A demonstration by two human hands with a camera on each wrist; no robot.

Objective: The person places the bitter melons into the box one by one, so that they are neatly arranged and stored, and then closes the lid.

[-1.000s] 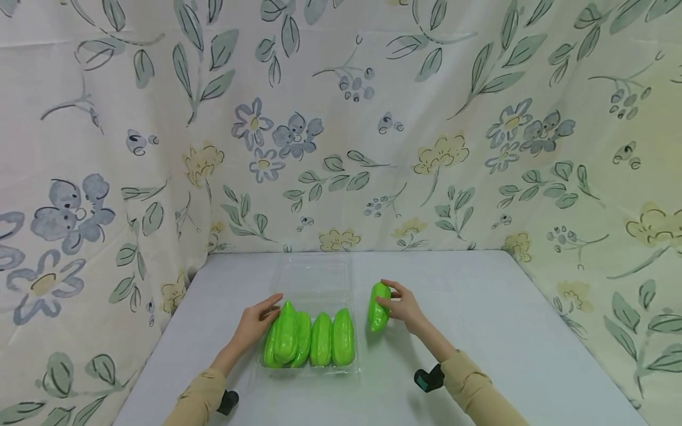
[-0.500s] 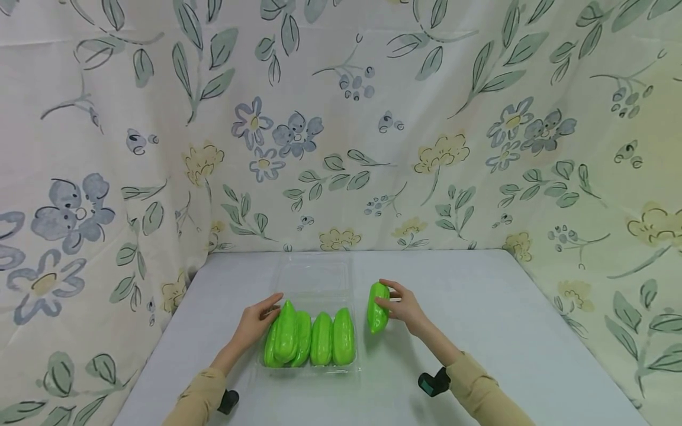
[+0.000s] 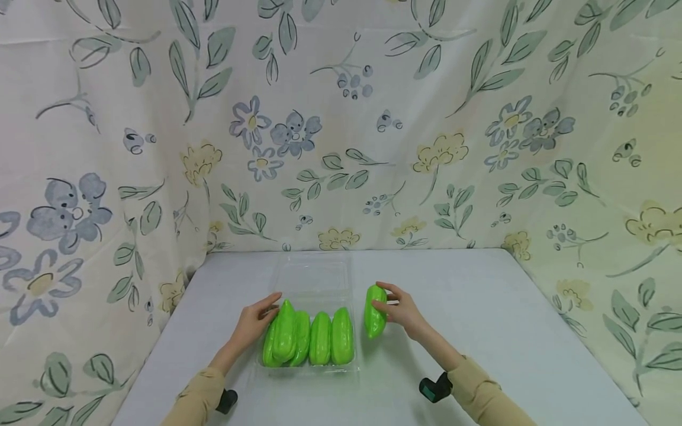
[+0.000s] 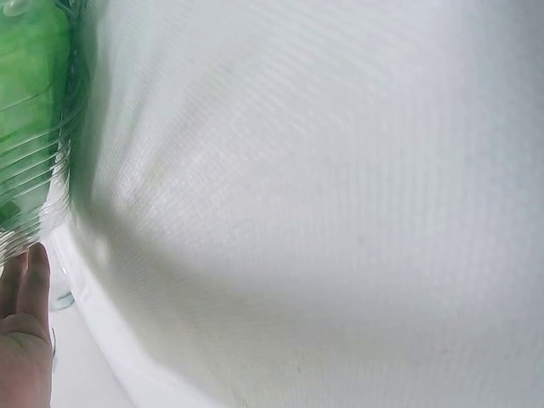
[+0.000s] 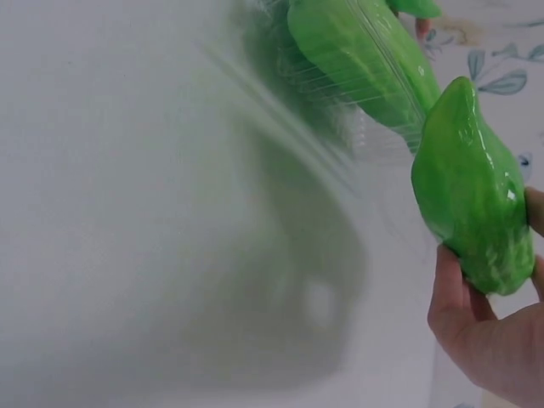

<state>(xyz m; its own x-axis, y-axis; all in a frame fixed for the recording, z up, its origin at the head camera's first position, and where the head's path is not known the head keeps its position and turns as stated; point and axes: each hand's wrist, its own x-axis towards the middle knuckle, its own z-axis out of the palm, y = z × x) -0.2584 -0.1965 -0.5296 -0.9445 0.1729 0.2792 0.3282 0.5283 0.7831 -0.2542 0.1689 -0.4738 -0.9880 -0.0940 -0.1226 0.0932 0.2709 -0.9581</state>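
Observation:
My right hand (image 3: 403,310) holds a glossy bright green fruit with a pointed tip (image 3: 375,312), raised just right of the clear plastic box (image 3: 357,355). In the right wrist view, fingers and thumb grip the fruit (image 5: 470,187) around its blunt end, tip upward. Several similar green fruits (image 3: 320,340) lie in the box, with one resting on top of others at the left. My left hand (image 3: 254,323) touches the box's rear left corner, beside the fruits. In the left wrist view, its fairly straight fingers (image 4: 34,289) meet the ribbed plastic; its thumb is unclear.
The box's clear lid (image 3: 313,277) lies folded back behind it on the white table (image 3: 453,296). Floral cloth (image 3: 341,130) hangs behind and at both sides. A dark wrist camera (image 3: 436,387) sits below the right sleeve.
My right hand has shifted slightly left and toward me, bringing the green fruit nearer the box. My left hand stays at the box corner.

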